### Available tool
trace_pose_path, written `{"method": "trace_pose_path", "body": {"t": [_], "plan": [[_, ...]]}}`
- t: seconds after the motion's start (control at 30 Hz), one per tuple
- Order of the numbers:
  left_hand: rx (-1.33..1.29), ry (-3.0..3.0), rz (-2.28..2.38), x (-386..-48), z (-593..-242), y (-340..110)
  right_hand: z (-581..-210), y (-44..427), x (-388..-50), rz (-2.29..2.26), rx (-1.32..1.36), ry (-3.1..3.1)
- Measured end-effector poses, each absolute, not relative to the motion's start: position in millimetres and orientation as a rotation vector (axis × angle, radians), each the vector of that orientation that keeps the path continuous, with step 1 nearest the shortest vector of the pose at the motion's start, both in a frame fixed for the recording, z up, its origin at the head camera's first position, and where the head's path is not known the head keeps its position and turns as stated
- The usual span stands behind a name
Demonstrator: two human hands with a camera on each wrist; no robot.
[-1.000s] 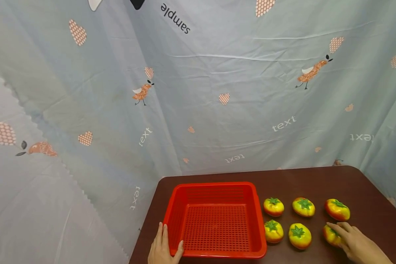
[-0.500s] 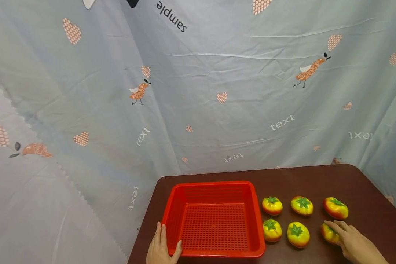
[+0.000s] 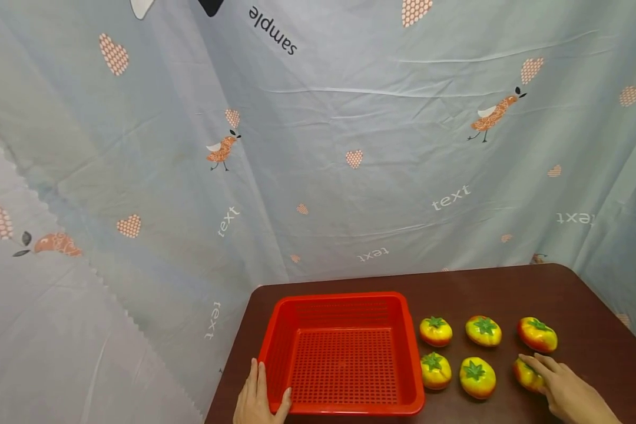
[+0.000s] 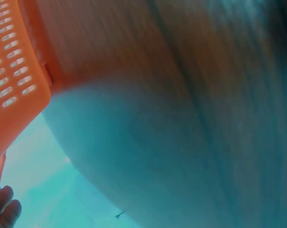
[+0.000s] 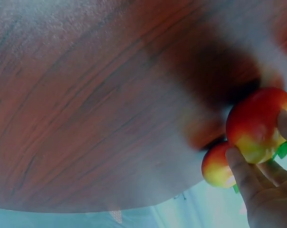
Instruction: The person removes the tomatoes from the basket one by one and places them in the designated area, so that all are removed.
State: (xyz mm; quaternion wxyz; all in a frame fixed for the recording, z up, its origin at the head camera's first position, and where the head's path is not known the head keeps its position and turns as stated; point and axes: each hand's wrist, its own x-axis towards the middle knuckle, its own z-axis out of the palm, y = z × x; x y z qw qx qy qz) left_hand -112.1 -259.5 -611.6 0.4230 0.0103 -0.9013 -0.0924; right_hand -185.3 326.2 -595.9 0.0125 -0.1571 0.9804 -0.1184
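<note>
In the head view, my left hand (image 3: 257, 394) rests on the near left corner of a red plastic basket (image 3: 344, 411), fingers straight along its left side and thumb at the near rim. Its fingertips (image 4: 9, 213) show beside the perforated basket wall (image 4: 15, 66) in the left wrist view. My right hand (image 3: 572, 391) holds a red-and-yellow tomato (image 3: 527, 377) on the table, the nearest of the right-hand pair. Up close in the right wrist view, the hand's digits lie around this tomato (image 5: 255, 123); its green leafy top is partly covered.
More tomatoes stand right of the basket: two at its side (image 3: 436, 331), two in the middle column (image 3: 477, 378), and one (image 3: 537, 334) just behind the held tomato. The dark brown table (image 3: 577, 306) meets a printed curtain (image 3: 318, 176) at the back.
The head view has shifted slightly, so everything sits a little further left. Both hands keep their places, at the basket and on the tomato.
</note>
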Motion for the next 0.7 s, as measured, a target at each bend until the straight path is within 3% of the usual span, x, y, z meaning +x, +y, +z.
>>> {"method": "trace_pose_path", "body": {"t": [0.43, 0.7], "plan": [[0.095, -2.551, -0.083, -103.0, -585.0, -244.5, -619.3, 328.5, -163.5, -0.528, -0.445, 3.188], [0.026, -2.515, -0.139, -114.5, -535.2, -236.4, -577.9, 292.8, -179.5, -0.516, -0.574, 3.432]]}}
